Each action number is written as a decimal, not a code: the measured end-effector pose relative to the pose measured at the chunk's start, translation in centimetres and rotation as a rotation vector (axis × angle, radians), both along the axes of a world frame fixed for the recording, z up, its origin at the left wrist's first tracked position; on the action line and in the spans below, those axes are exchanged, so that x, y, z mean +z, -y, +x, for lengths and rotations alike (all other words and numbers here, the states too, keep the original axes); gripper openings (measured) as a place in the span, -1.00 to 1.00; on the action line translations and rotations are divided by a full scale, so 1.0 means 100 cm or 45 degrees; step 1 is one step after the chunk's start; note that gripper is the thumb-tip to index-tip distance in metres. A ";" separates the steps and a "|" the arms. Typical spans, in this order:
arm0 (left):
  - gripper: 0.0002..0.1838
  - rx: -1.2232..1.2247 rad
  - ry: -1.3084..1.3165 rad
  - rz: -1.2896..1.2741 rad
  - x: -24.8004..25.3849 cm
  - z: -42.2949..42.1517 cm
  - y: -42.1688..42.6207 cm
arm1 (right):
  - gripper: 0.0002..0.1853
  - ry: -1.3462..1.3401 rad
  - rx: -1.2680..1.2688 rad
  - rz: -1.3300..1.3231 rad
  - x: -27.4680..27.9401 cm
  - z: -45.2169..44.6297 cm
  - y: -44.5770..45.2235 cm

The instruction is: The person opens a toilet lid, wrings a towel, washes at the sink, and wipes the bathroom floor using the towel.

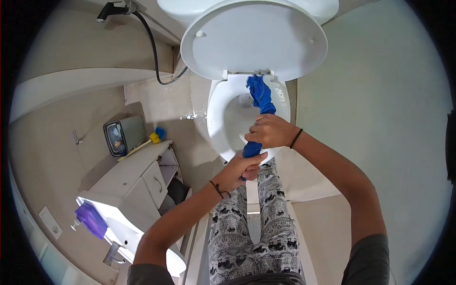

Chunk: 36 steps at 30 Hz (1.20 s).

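I hold a twisted blue fabric cloth [260, 92] over the glossy white toilet bowl [216, 111], my right hand [268, 131] and, nearer me, my left hand [241, 170] clenched round it. Behind stands a raised oval white lid [254, 40]; beige floor tiles [200, 154] glint alongside.

The cloth [261, 94] is over the toilet [215, 114], before its lid [256, 40]; a bidet sprayer [114, 10] left of that. Left, a brush [153, 138] lies on the cabinet [153, 184]; nearer, a pump bottle [91, 221] on the sink [137, 232].
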<state>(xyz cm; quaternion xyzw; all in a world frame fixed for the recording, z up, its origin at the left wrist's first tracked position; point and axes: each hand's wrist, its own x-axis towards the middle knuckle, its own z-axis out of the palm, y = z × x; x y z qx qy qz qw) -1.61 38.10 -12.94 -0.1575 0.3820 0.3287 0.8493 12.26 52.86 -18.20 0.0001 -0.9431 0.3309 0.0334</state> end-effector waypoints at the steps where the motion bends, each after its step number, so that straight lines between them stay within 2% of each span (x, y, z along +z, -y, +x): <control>1: -0.79 0.048 0.046 -0.002 0.005 0.004 -0.002 | -0.77 -0.001 0.006 -0.003 -0.001 -0.001 -0.002; 2: -0.79 0.055 0.047 -0.007 0.006 0.007 -0.002 | -0.78 -0.076 -0.030 -0.046 -0.001 0.000 -0.002; 4: -0.81 0.349 0.330 -0.041 0.007 0.013 0.000 | -0.80 -0.149 -0.059 -0.097 -0.002 -0.002 0.000; 6: -0.85 0.436 0.372 -0.089 0.008 0.019 0.001 | -0.82 -0.260 -0.152 -0.084 -0.003 -0.002 0.000; 9: -0.87 0.607 0.535 -0.030 -0.012 0.026 0.006 | -0.86 -0.355 -0.166 -0.022 -0.010 -0.009 -0.002; 11: -0.91 0.846 0.849 0.141 -0.024 0.032 0.007 | -0.87 -0.351 -0.152 0.000 -0.013 -0.014 -0.007; 12: -0.91 0.850 0.853 0.133 -0.030 0.032 0.008 | -0.87 -0.350 -0.147 0.032 -0.014 -0.015 -0.010; 15: -0.88 0.623 0.555 0.164 -0.038 0.022 -0.003 | -0.88 -0.317 -0.094 0.129 -0.025 -0.016 -0.017; 17: -0.88 0.453 0.189 0.003 -0.036 0.023 -0.009 | -0.88 -0.342 -0.085 0.189 -0.030 -0.017 -0.021; 21: -0.73 -0.037 0.015 0.242 -0.060 -0.002 -0.020 | -0.87 -0.309 -0.109 0.318 -0.043 -0.013 -0.023; 22: -0.73 -0.030 0.009 0.243 -0.068 -0.003 -0.021 | -0.86 -0.291 -0.147 0.357 -0.045 -0.010 -0.025; 24: -0.69 -0.379 -0.618 0.513 -0.090 0.002 -0.017 | -0.86 -0.222 -0.117 0.328 -0.044 -0.005 -0.026; 25: -0.59 -0.418 -0.792 0.456 -0.077 0.003 -0.026 | -0.85 -0.133 -0.112 0.339 -0.041 -0.005 -0.027; 26: -0.59 -0.402 -0.810 0.449 -0.086 0.007 -0.024 | -0.84 -0.049 -0.105 0.350 -0.039 -0.005 -0.028; 28: -0.66 -0.234 -1.499 0.892 -0.115 0.015 -0.010 | -0.83 -0.037 -0.161 0.337 -0.041 -0.003 -0.020; 30: -0.71 -0.209 -1.668 0.897 -0.124 0.006 -0.004 | -0.80 0.073 -0.234 0.321 -0.037 -0.001 -0.007; 32: -0.54 -0.589 -1.866 0.944 -0.113 -0.019 -0.004 | -0.72 0.186 -0.398 0.244 -0.029 0.003 0.011; 33: -0.18 -0.283 -1.933 1.002 -0.112 -0.027 0.003 | -0.59 0.221 -0.463 0.150 -0.011 0.004 0.019; 34: -0.18 -0.249 -1.952 1.030 -0.088 -0.039 0.010 | -0.51 0.219 -0.601 0.076 0.011 0.003 0.031; 36: -0.20 0.357 -0.787 0.442 -0.024 -0.062 0.024 | -0.38 0.223 -0.887 -0.053 0.064 -0.001 0.060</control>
